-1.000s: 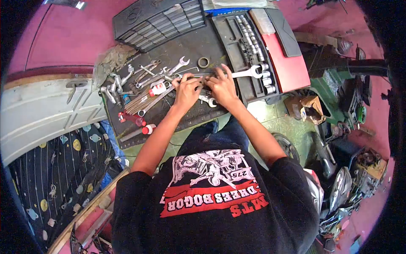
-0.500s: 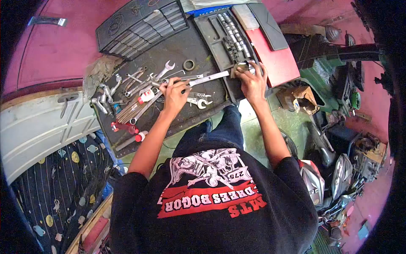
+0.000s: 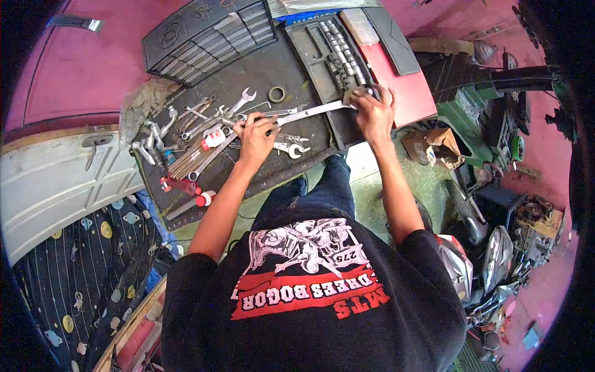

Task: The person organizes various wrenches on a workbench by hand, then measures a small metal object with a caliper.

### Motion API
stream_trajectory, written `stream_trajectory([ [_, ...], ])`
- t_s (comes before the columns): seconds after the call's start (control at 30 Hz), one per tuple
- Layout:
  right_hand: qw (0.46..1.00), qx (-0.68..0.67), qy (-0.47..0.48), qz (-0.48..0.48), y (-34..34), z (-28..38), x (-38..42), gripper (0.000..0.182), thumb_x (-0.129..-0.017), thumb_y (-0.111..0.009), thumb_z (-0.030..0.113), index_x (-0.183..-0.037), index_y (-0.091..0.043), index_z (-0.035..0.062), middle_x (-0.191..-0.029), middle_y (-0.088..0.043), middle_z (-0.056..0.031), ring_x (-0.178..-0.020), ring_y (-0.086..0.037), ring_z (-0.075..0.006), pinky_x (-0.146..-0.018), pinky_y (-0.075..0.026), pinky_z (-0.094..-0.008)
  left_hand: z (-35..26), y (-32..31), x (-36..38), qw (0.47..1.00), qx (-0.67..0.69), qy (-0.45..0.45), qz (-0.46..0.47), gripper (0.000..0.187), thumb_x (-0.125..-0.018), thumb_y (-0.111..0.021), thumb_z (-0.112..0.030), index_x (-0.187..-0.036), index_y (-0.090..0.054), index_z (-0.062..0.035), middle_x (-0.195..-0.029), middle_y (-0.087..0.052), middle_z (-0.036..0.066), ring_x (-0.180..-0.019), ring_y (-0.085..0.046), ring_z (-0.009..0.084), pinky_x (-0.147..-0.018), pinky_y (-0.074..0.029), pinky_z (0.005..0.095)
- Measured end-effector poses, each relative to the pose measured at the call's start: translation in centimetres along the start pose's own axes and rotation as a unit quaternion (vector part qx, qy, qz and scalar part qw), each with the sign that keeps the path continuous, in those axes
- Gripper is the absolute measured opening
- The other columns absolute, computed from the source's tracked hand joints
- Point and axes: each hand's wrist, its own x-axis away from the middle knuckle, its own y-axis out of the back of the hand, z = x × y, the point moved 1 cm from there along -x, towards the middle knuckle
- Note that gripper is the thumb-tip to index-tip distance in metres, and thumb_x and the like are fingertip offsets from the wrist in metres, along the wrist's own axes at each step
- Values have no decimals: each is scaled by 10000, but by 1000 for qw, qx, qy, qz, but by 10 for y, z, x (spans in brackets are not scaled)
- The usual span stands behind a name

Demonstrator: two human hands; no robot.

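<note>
A long silver bar-shaped tool [image 3: 319, 110] spans the space between my two hands, above the workbench. My left hand [image 3: 257, 137] is closed round its darker left end, above a cluster of loose wrenches. At the other end, my right hand [image 3: 375, 116] has its fingers curled over the tool's tip and a small brownish-grey piece [image 3: 354, 95]; the fingers hide how these meet. Just beyond my right hand lies the socket tray [image 3: 300, 38] with rows of silver sockets [image 3: 342, 49]. An open-ended wrench [image 3: 291, 149] rests beside my left hand.
A metal ring [image 3: 276, 94] and a white bottle with a red cap [image 3: 213, 137] lie on the dark bench [image 3: 291, 68]. Behind stands a slatted black case [image 3: 211, 46]. A red panel [image 3: 406, 93] borders the tray. Motorcycle parts [image 3: 496, 266] crowd the right floor.
My right hand has shifted slightly right and away from me, and the tool's right end has moved with it. My left hand stays nearly in place.
</note>
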Motion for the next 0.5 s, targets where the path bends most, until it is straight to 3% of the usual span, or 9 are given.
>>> stream_trajectory([
  [0.07, 1000, 16, -18, -9, 1, 2, -2, 387, -645, -703, 29, -985, -790, 194, -1042, -763, 55, -1240, -571, -272, -1167, -290, -536, 0, 0, 0, 1000, -1, -1, -3, 56, -775, -797, -174, -818, -789, -139, -1097, -774, -55, -1144, -601, 186, -990, -282, 461],
  [0.2, 996, 0, 52, 79, -14, 29, 15, 434, -598, -723, 31, -1006, -771, 171, -1132, -737, 43, -1295, -538, -311, -1189, -275, -559, 1, 0, 1, 1000, 12, 3, 1, 41, -779, -790, -164, -811, -786, -141, -1102, -773, -60, -1147, -600, 187, -996, -278, 470],
  [0.23, 996, -15, 60, 57, -17, 38, 15, 388, -675, -658, 0, -993, -778, 187, -1084, -750, 47, -1272, -558, -288, -1173, -289, -544, 1, -1, 1, 1000, 14, 3, -1, 41, -779, -790, -164, -811, -786, -141, -1102, -773, -60, -1147, -600, 187, -996, -278, 470],
  [0.4, 998, 4, 13, 54, -8, 34, 16, 385, -666, -693, 15, -994, -784, 194, -1128, -754, 77, -1265, -564, -278, -1165, -300, -536, -2, 1, 2, 1000, 0, 12, -4, 31, -781, -783, -155, -812, -788, -152, -1114, -770, -67, -1182, -581, 186, -1018, -262, 500],
  [0.5, 999, 32, -1, 1, 6, 19, 12, 337, -690, -705, 32, -963, -796, 208, -1051, -774, 59, -1218, -592, -285, -1130, -328, -525, -1, -1, 4, 1000, -5, 17, -3, 33, -786, -779, -159, -817, -790, -161, -1129, -765, -79, -1196, -569, 185, -1024, -246, 532],
])
